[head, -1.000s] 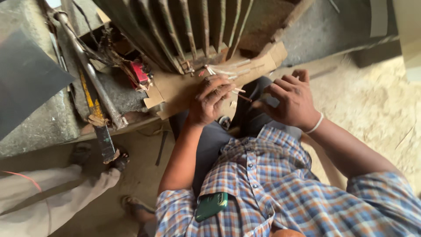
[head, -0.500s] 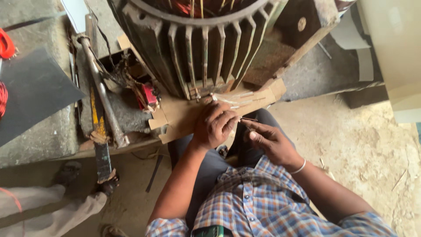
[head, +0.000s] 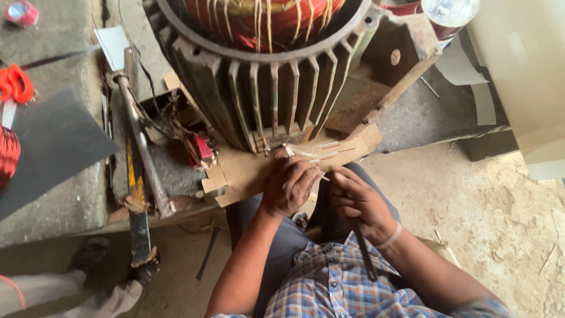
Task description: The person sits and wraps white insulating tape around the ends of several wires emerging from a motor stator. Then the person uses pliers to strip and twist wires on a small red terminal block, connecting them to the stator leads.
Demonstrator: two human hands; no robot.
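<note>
A large finned motor housing [head: 265, 88] with red and yellow windings stands on a stone slab. A cardboard piece [head: 247, 171] lies at its base, with a bundle of thin pale sticks [head: 312, 152] on it. My left hand [head: 289, 187] rests on the cardboard's near edge, fingers curled around some of the sticks. My right hand [head: 360, 203], a white band at the wrist, is just right of it, closed on a long dark tool [head: 366, 254] that runs down along my forearm.
A long metal bar [head: 140, 147] and a yellow-handled tool [head: 135, 194] lie left of the motor. A dark sheet [head: 53, 141] and a red wire coil [head: 6, 154] are further left. Another person's leg [head: 65, 294] shows bottom left. A pale box [head: 524, 76] stands right.
The view has tilted up, showing more of the motor. My right hand has drawn in close beside the left and now holds the dark tool. My left hand stays on the sticks.
</note>
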